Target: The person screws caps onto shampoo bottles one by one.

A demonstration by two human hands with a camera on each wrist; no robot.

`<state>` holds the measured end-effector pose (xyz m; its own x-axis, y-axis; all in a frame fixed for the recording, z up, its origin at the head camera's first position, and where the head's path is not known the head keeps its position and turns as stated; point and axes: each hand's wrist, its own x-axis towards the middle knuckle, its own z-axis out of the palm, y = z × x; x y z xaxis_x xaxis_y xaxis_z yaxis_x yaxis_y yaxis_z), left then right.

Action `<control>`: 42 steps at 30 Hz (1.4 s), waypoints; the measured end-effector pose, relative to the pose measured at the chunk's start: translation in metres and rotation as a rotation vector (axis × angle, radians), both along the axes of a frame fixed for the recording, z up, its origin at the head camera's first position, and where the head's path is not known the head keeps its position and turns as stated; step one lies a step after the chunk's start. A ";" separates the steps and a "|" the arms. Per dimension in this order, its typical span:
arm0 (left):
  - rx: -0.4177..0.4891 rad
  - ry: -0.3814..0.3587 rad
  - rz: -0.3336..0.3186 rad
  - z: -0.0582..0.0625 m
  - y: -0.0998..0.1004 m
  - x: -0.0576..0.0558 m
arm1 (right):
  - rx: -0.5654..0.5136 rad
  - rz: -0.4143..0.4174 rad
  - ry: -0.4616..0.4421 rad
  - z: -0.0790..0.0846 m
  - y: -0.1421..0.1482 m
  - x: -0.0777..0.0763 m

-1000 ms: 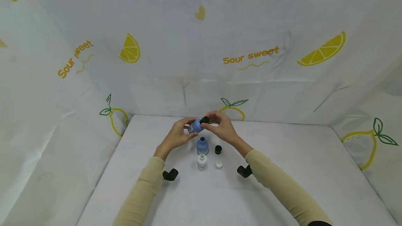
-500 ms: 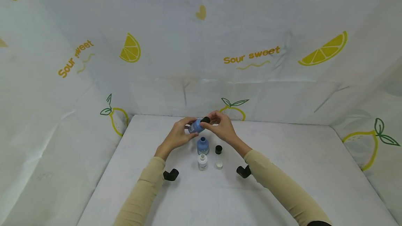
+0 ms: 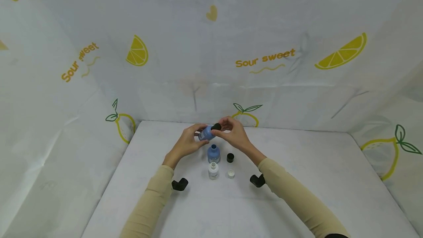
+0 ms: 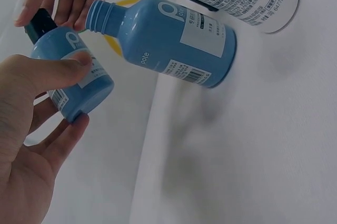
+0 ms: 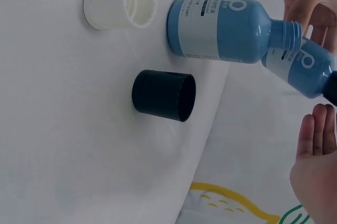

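My left hand (image 3: 186, 143) grips a small blue bottle (image 4: 100, 90) around its body, thumb across the label. The bottle is tilted, its black cap (image 3: 216, 126) toward the right. Thumb and fingers of my right hand (image 3: 235, 135) pinch that cap. Just in front stands another blue bottle (image 3: 213, 154) with no cap, its threaded neck (image 4: 102, 18) bare. Nearer still is an uncapped white bottle (image 3: 213, 172). A loose black cap (image 5: 158, 95) lies on its right, beside the open blue bottle, and a white cap (image 5: 105, 6) lies beside the white one.
All of this is on a white-covered table (image 3: 297, 179). A white curtain (image 3: 185, 94) with lemon prints rises along the far edge and both sides. Black angled pieces (image 3: 180, 184) show beside both wrists.
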<state>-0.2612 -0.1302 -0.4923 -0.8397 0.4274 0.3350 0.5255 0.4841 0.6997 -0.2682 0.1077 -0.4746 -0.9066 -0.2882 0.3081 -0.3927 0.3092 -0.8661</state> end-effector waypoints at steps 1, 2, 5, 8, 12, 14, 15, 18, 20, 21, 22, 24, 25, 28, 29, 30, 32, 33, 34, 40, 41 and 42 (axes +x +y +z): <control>0.000 -0.004 0.002 0.000 0.000 0.000 | -0.007 0.025 -0.001 0.000 0.001 0.000; 0.000 -0.008 0.005 0.000 0.000 0.000 | -0.016 0.054 -0.005 0.001 0.001 -0.001; -0.002 -0.019 0.010 -0.001 -0.001 0.000 | -0.052 0.145 -0.021 0.001 0.004 -0.002; -0.007 -0.027 0.015 -0.002 -0.001 0.001 | -0.086 0.217 -0.017 0.002 0.006 -0.004; -0.006 -0.030 0.018 -0.003 -0.001 0.000 | -0.129 0.258 -0.016 0.003 0.009 -0.005; -0.006 -0.027 0.019 -0.004 -0.001 0.000 | -0.133 0.263 -0.026 0.004 0.009 -0.006; -0.006 -0.029 0.018 -0.004 -0.002 0.000 | -0.132 0.263 -0.031 0.004 0.009 -0.006; -0.007 -0.024 0.016 -0.003 -0.002 0.001 | -0.114 0.254 -0.034 0.003 0.008 -0.005; -0.010 -0.022 0.015 -0.002 -0.002 0.001 | -0.106 0.241 -0.023 0.003 0.009 -0.005; -0.009 -0.022 0.015 -0.002 -0.002 0.001 | -0.103 0.235 -0.016 0.004 0.009 -0.005; -0.010 -0.021 0.015 -0.002 -0.001 0.001 | -0.098 0.226 -0.009 0.004 0.009 -0.005; -0.010 -0.022 0.017 -0.002 -0.001 0.000 | -0.091 0.211 0.004 0.005 0.009 -0.004; -0.008 -0.024 0.018 -0.001 0.000 0.000 | -0.088 0.203 0.009 0.005 0.009 -0.004; -0.005 -0.024 0.020 -0.001 0.001 0.000 | -0.078 0.177 0.018 0.005 0.008 -0.004; -0.006 -0.023 0.021 -0.001 0.001 -0.001 | -0.073 0.166 0.018 0.005 0.008 -0.004; -0.006 -0.022 0.022 -0.001 0.001 0.000 | -0.066 0.154 0.019 0.005 0.007 -0.004; -0.011 -0.016 0.020 -0.001 0.001 -0.001 | -0.054 0.128 0.018 0.005 0.007 -0.004; -0.011 -0.015 0.019 -0.001 0.001 -0.001 | -0.052 0.117 0.017 0.005 0.006 -0.004; -0.012 -0.015 0.019 -0.001 0.001 -0.001 | -0.048 0.104 0.014 0.005 0.005 -0.004; -0.009 -0.021 0.017 0.000 0.000 0.000 | -0.047 0.066 -0.012 0.005 0.002 -0.004; -0.011 -0.021 0.016 0.000 0.000 -0.001 | -0.046 0.060 -0.014 0.005 0.002 -0.004; -0.013 -0.018 0.013 0.000 0.001 -0.001 | -0.042 0.053 -0.016 0.005 0.002 -0.004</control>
